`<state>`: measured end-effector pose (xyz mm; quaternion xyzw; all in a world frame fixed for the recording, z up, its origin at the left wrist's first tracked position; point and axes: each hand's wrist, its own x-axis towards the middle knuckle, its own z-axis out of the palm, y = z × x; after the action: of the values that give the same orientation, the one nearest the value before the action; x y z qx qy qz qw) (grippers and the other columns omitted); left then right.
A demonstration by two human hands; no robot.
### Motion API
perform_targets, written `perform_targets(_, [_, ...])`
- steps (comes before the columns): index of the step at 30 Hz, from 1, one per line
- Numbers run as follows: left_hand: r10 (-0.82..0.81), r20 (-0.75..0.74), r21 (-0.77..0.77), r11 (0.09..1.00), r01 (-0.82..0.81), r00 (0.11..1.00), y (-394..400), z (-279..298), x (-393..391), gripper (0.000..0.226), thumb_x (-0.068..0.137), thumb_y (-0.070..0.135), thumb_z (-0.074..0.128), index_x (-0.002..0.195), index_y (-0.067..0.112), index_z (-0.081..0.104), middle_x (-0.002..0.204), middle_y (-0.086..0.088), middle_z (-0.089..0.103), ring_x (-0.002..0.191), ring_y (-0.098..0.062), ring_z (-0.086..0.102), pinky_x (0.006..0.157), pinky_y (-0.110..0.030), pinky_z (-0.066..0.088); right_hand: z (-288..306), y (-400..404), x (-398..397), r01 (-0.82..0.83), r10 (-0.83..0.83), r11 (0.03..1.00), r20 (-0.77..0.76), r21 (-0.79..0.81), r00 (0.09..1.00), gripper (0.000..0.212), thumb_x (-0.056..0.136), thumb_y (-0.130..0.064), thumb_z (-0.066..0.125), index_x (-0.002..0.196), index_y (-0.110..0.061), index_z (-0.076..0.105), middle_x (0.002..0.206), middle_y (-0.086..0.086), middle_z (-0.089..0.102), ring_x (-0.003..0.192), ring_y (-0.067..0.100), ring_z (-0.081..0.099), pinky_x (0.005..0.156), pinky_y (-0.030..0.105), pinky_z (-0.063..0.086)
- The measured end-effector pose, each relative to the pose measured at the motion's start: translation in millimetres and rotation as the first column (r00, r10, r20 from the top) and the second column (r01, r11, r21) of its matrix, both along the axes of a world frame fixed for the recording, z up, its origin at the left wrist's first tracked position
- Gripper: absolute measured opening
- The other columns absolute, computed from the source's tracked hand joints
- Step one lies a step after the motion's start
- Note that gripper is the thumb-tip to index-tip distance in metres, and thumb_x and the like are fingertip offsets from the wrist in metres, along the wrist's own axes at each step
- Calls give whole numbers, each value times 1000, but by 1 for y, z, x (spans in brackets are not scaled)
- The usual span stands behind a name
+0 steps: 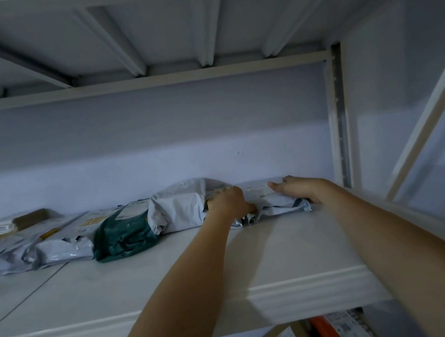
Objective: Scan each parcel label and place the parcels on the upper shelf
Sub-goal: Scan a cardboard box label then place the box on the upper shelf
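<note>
Grey parcel [272, 202] lies on upper shelf [145, 279], right end of row beside white parcel [180, 207]. Left hand [231, 202] curled on its left edge, right hand [295, 187] flat on top, fingers spread. Judgement: push it square to the wall, label up, before letting go

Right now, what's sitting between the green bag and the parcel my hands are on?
In the head view, one crumpled white bag lies between the green bag and the flat white parcel under both hands; it touches both.
</note>
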<state>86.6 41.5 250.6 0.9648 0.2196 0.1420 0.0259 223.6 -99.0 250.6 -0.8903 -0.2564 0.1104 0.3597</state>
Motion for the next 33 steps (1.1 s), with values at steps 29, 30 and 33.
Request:
perform_targets(29, [-149, 838, -370, 552, 747, 525, -102, -54, -246, 46, 64, -21, 28, 76, 7, 62, 81, -6, 66, 75, -30, 60, 67, -43, 55, -46, -74, -303, -22, -292, 654, 278, 756, 915, 23, 92, -5, 48, 85, -15, 68, 69, 3, 67, 61, 19, 64, 62, 35, 55])
perform_targets(30, [-179, 836, -372, 508, 777, 518, -105, -68, -258, 47, 61, -21, 26, 75, 6, 62, 79, -8, 65, 75, -34, 60, 65, -43, 54, -57, -78, -316, -29, -279, 654, 277, 756, 919, 25, 93, -2, 47, 83, -14, 67, 65, 4, 65, 55, 18, 60, 57, 32, 52])
perform_targets(33, [-206, 778, -457, 463, 760, 593, -108, -118, -272, 40, 59, -11, 31, 71, 10, 62, 76, -4, 65, 72, -31, 61, 65, -44, 53, -101, -85, -342, 17, -300, 661, 244, 750, 922, 28, 90, 3, 46, 77, -12, 65, 58, 4, 60, 49, 16, 55, 51, 27, 46])
